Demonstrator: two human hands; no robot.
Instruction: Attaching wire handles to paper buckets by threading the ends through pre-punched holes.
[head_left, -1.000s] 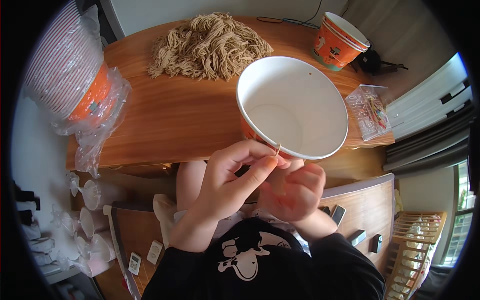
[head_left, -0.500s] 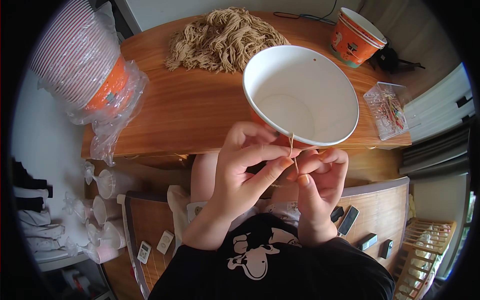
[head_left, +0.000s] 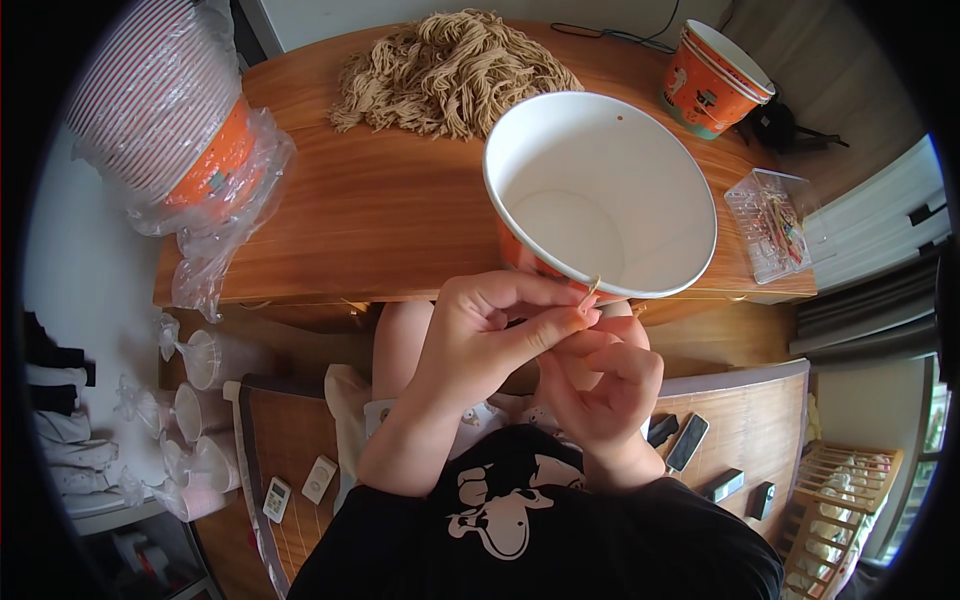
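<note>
A large paper bucket [head_left: 640, 190], white inside and orange outside, leans toward me at the desk's front edge. Through its near rim runs a thin beige cord [head_left: 594, 287]. My left hand [head_left: 465, 335] pinches the cord between thumb and forefinger just below that rim. Close beside it, my right hand [head_left: 605, 385] is closed with curled fingers; what it holds, if anything, is hidden. A small hole shows in the far side of the bucket's wall.
On the wooden desk [head_left: 370, 220] lies a heap of beige cords [head_left: 455, 80]. A plastic-wrapped stack of buckets [head_left: 215, 160] stands left; nested orange buckets [head_left: 705, 90] stand far right, near a clear tray [head_left: 770, 235] of small items. A phone [head_left: 687, 443] lies on the mat beside me.
My left fingers have moved in against the cord at the rim. My right hand has shifted left and lower, its fingers curling in. The cord's hanging length no longer shows.
</note>
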